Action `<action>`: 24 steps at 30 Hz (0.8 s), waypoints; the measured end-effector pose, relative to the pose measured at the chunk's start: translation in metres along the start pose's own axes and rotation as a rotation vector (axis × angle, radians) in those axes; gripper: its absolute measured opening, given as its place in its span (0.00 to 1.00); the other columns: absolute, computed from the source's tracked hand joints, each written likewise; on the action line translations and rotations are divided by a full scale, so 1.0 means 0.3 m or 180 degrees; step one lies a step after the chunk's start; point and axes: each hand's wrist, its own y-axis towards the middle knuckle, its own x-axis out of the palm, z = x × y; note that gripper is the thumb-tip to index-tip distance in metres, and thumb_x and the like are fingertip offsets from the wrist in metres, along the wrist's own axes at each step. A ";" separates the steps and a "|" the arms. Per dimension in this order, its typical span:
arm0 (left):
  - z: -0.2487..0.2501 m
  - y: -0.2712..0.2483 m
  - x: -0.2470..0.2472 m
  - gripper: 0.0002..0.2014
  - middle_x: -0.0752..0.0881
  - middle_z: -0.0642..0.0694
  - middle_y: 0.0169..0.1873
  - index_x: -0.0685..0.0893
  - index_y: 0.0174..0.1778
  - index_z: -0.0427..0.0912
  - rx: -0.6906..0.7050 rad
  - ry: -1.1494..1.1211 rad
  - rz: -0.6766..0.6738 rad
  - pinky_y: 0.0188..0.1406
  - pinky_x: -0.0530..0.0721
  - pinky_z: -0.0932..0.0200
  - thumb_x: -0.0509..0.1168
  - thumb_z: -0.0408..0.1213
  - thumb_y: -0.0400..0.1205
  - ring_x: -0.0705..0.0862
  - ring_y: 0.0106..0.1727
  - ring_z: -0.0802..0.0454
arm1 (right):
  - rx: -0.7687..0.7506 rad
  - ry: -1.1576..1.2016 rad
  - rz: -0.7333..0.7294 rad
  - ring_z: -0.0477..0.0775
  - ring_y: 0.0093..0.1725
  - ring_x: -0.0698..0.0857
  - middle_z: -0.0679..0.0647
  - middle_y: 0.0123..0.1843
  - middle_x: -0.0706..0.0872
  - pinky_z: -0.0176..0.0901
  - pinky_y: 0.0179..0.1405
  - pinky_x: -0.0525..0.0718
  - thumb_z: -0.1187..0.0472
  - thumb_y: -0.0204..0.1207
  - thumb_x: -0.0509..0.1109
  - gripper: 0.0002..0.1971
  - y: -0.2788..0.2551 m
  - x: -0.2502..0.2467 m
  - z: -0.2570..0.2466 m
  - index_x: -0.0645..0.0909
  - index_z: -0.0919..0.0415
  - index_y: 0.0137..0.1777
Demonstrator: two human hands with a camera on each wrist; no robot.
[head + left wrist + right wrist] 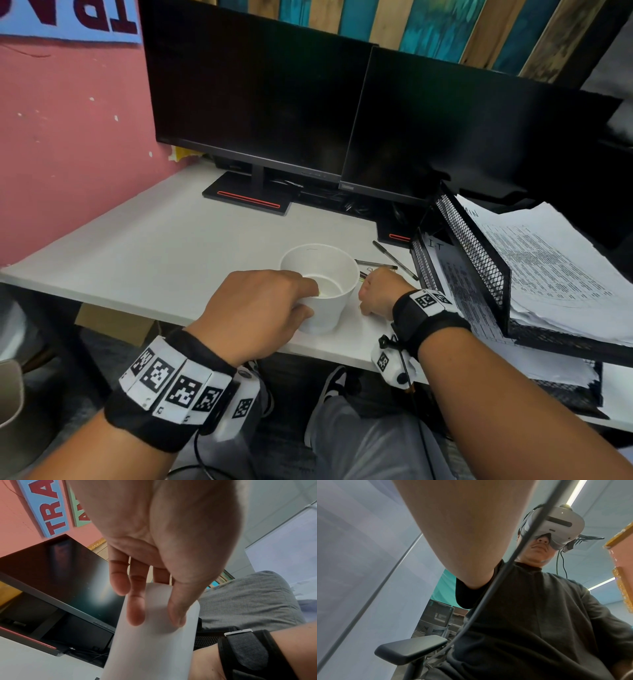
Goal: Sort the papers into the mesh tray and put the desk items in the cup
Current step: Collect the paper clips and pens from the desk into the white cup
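A white cup [322, 274] stands upright near the desk's front edge. My left hand [274, 305] grips its near rim, thumb inside and fingers outside; in the left wrist view the left hand [157, 622] pinches the cup [150, 649] wall. My right hand [375, 291] rests on the desk just right of the cup, its fingers curled round a yellow-green pen [362, 276] whose ends poke out. A grey pen [375, 263] and a black pen [394, 258] lie beyond it. The black mesh tray [472, 246] at the right holds printed papers [548, 267] on both tiers. The right wrist view shows only my forearm.
Two dark monitors [260, 96] on red-striped stands [248, 198] fill the back of the white desk [154, 240]. A pink wall [68, 154] closes the left side. My knees are under the desk edge; a chair armrest [411, 649] is beside me.
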 end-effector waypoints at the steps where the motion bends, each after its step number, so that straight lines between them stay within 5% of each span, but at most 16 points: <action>1: -0.001 0.000 0.003 0.12 0.89 0.58 0.49 0.84 0.62 0.62 -0.0006 0.0018 -0.0007 0.34 0.71 0.57 0.64 0.54 0.83 0.88 0.49 0.51 | 0.0014 0.0077 -0.0023 0.60 0.51 0.91 0.58 0.52 0.91 0.49 0.53 0.92 0.67 0.73 0.75 0.07 -0.007 0.001 0.001 0.84 0.64 0.50; 5: -0.002 -0.003 0.009 0.13 0.89 0.58 0.50 0.83 0.63 0.62 -0.0026 0.0009 -0.0027 0.35 0.71 0.57 0.64 0.54 0.83 0.88 0.49 0.52 | 0.0065 0.0432 -0.0077 0.60 0.43 0.89 0.59 0.46 0.90 0.43 0.39 0.86 0.66 0.70 0.75 0.08 -0.052 -0.010 0.008 0.85 0.64 0.48; 8: -0.007 -0.009 0.011 0.12 0.89 0.58 0.48 0.83 0.62 0.62 -0.0023 -0.0008 -0.0037 0.34 0.72 0.57 0.64 0.54 0.83 0.88 0.48 0.52 | -0.0068 0.0715 -0.0069 0.55 0.36 0.81 0.55 0.38 0.83 0.40 0.35 0.81 0.65 0.77 0.73 0.02 -0.088 -0.070 0.008 0.87 0.62 0.46; 11: -0.015 -0.009 0.012 0.13 0.89 0.58 0.49 0.83 0.63 0.62 -0.0020 0.0034 -0.0058 0.34 0.73 0.57 0.64 0.54 0.83 0.88 0.48 0.52 | -0.0372 0.2860 0.0209 0.52 0.27 0.68 0.51 0.28 0.72 0.38 0.23 0.66 0.74 0.78 0.70 0.12 -0.140 -0.201 -0.020 0.79 0.62 0.34; 13: -0.012 -0.002 0.009 0.12 0.89 0.58 0.49 0.83 0.62 0.62 -0.0013 0.0035 -0.0058 0.34 0.72 0.57 0.64 0.54 0.83 0.89 0.49 0.51 | -0.0806 0.3957 0.0232 0.51 0.28 0.63 0.54 0.29 0.68 0.39 0.22 0.58 0.80 0.74 0.67 0.16 -0.188 -0.295 -0.065 0.72 0.60 0.32; 17: 0.011 0.020 0.002 0.11 0.88 0.58 0.47 0.84 0.60 0.63 -0.0003 0.0016 -0.0052 0.33 0.68 0.56 0.65 0.53 0.83 0.88 0.47 0.51 | -0.1578 0.3747 0.0027 0.50 0.30 0.73 0.58 0.33 0.80 0.42 0.27 0.72 0.79 0.74 0.66 0.15 -0.267 -0.359 -0.191 0.76 0.61 0.32; 20: 0.017 0.030 0.001 0.09 0.87 0.58 0.44 0.83 0.58 0.63 0.0004 0.0033 -0.0064 0.31 0.68 0.56 0.64 0.53 0.83 0.87 0.46 0.51 | -0.1790 0.3303 -0.0083 0.58 0.40 0.88 0.59 0.38 0.90 0.50 0.47 0.90 0.68 0.65 0.69 0.06 -0.283 -0.327 -0.229 0.85 0.60 0.31; 22: 0.008 0.031 0.004 0.09 0.88 0.57 0.45 0.83 0.58 0.62 -0.0004 0.0038 -0.0060 0.32 0.69 0.56 0.64 0.53 0.83 0.87 0.46 0.51 | -0.1794 0.3695 0.0184 0.63 0.52 0.92 0.62 0.44 0.93 0.53 0.63 0.92 0.67 0.63 0.69 0.08 -0.262 -0.314 -0.215 0.88 0.56 0.28; 24: -0.008 0.031 0.007 0.11 0.88 0.58 0.48 0.84 0.60 0.62 -0.0018 0.0036 -0.0050 0.33 0.72 0.56 0.64 0.53 0.83 0.88 0.48 0.52 | -0.1514 0.4347 0.0607 0.61 0.53 0.93 0.64 0.46 0.93 0.56 0.66 0.92 0.69 0.68 0.69 0.09 -0.214 -0.306 -0.181 0.89 0.61 0.33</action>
